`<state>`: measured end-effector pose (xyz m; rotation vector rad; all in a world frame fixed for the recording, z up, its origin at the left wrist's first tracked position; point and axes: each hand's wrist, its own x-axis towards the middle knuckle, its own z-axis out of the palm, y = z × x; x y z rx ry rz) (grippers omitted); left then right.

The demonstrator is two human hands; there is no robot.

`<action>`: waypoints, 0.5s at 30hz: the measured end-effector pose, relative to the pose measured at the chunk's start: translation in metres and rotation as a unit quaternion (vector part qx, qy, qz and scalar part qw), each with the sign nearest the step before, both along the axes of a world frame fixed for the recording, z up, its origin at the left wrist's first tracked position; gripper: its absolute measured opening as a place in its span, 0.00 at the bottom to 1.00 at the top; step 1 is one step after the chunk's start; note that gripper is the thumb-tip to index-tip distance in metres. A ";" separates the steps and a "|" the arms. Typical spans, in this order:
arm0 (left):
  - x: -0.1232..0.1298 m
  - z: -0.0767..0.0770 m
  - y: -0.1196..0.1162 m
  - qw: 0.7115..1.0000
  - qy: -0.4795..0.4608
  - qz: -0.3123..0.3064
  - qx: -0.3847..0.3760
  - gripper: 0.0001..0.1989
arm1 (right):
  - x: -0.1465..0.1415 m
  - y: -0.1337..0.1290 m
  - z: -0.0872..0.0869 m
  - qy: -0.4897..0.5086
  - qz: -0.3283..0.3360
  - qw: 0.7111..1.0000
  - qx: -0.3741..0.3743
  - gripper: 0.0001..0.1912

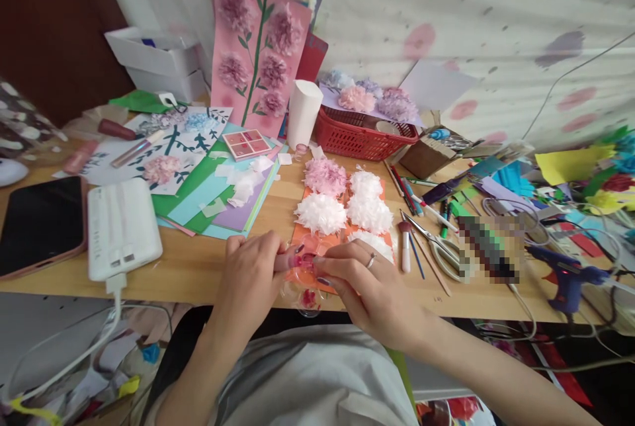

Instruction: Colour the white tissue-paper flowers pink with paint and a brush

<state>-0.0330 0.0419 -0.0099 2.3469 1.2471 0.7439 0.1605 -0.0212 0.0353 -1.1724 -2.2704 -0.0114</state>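
Note:
At the table's front edge my left hand (255,267) and my right hand (360,277) meet, fingers closed around a small clear container (302,266) with deep pink colour in it. A ring is on my right hand. Below them sits another clear piece (308,298) with dark pink inside, partly overlapping the orange card (301,231). Just beyond my hands, fluffy white paper flowers (321,214) lie on the orange card, with one pink flower (325,176) at its back left. My fingers hide part of the container.
A power bank (123,229) and phone (43,224) lie left. A makeup brush (405,247), scissors (444,254) and a blue glue gun (565,280) are right. Behind stand a red basket (367,138), a white cylinder (303,114) and a pink flower picture (258,49).

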 end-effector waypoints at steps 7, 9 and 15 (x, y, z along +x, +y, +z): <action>0.008 0.025 -0.015 0.984 0.122 -0.050 0.117 0.11 | -0.011 0.001 -0.004 0.200 -0.045 0.895 -0.397 0.22; 0.011 0.032 -0.013 0.973 0.161 -0.051 0.160 0.14 | -0.015 0.001 -0.001 0.283 -0.065 0.753 -0.590 0.27; 0.011 0.059 -0.002 0.970 0.170 -0.108 -0.133 0.08 | -0.004 0.003 0.004 0.167 0.028 0.965 -0.201 0.06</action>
